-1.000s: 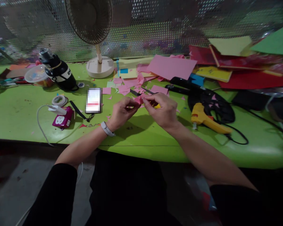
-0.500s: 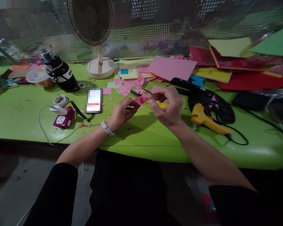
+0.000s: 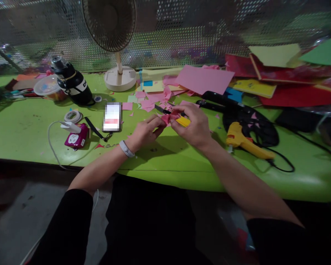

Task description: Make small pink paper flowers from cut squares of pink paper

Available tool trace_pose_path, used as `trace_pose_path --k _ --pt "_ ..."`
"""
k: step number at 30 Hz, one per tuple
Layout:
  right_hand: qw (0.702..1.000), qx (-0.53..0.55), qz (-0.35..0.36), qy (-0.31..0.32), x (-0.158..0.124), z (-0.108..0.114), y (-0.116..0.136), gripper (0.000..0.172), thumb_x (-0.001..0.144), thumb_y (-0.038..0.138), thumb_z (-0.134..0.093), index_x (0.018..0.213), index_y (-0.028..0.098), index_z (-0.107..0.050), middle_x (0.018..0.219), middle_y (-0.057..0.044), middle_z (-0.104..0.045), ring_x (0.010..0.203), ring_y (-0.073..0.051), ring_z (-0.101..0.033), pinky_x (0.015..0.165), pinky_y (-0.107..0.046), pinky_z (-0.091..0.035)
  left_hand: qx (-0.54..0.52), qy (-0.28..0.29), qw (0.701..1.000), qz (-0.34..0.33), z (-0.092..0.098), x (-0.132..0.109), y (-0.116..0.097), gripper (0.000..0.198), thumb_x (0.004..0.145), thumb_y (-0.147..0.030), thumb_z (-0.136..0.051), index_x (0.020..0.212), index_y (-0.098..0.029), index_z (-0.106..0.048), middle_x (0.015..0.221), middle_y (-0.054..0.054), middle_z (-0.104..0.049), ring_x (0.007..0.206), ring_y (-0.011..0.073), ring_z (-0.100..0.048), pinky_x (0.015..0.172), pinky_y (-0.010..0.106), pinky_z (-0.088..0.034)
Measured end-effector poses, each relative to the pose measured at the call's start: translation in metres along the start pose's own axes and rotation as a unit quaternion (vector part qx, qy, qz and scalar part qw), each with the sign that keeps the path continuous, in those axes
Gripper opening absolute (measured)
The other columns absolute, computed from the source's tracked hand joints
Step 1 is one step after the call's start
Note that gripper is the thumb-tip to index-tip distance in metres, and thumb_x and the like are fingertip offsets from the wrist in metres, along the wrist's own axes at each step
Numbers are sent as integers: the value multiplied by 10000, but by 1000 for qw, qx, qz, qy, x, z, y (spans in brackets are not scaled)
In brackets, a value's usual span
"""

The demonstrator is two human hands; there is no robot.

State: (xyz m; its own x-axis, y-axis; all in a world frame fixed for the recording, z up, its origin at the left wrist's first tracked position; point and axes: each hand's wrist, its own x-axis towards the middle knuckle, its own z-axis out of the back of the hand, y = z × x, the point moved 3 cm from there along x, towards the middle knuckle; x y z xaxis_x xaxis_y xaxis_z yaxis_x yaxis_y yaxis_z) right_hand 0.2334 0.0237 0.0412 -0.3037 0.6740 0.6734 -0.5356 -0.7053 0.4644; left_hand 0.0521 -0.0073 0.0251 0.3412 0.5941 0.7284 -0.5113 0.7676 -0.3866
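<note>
Over the green table, my left hand pinches a small folded piece of pink paper between thumb and fingertips. From the other side, my right hand has its thumb and index finger closed on the same paper. Just behind the hands lies a utility knife with a yellow body and dark blade end, partly covered by my right fingers. Pink paper scraps are scattered beyond it. A thin metal piece near my right fingertips is too small to make out.
Left stand a phone, a purple power adapter, a tape roll, a black bottle and a fan. A yellow glue gun with its cord lies right. Coloured sheets pile up behind.
My right hand has come lower and closer to my left, its fingertips now on the pink paper. More of the knife's yellow body shows. The view has shifted slightly.
</note>
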Motion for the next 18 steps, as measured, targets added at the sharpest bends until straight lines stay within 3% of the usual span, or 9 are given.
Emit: trace_pose_path --k 6,11,18 --pt "1000 12 6 -2 4 6 6 253 830 289 -666 1082 266 -684 1052 -89 -733 1023 -310 -678 945 -548 -534 -40 -17 999 7 -2 -1 4 24 970 -173 -595 960 -172 -617 926 39 -666 796 107 -675 694 233 -589" --pt "999 42 1 -21 6 14 6 231 790 236 -657 1018 260 -687 1070 -92 -713 1054 -317 -660 930 -542 -538 -124 -48 989 62 -5 0 13 24 961 -187 -616 966 -164 -614 952 28 -651 819 91 -683 702 220 -623" --pt "999 44 -19 -15 8 13 4 140 774 209 -641 898 265 -677 1011 -75 -710 1009 -299 -667 917 -540 -544 -184 -66 972 132 -1 3 17 175 915 -203 -696 1045 -162 -586 982 52 -691 896 119 -717 696 203 -627"
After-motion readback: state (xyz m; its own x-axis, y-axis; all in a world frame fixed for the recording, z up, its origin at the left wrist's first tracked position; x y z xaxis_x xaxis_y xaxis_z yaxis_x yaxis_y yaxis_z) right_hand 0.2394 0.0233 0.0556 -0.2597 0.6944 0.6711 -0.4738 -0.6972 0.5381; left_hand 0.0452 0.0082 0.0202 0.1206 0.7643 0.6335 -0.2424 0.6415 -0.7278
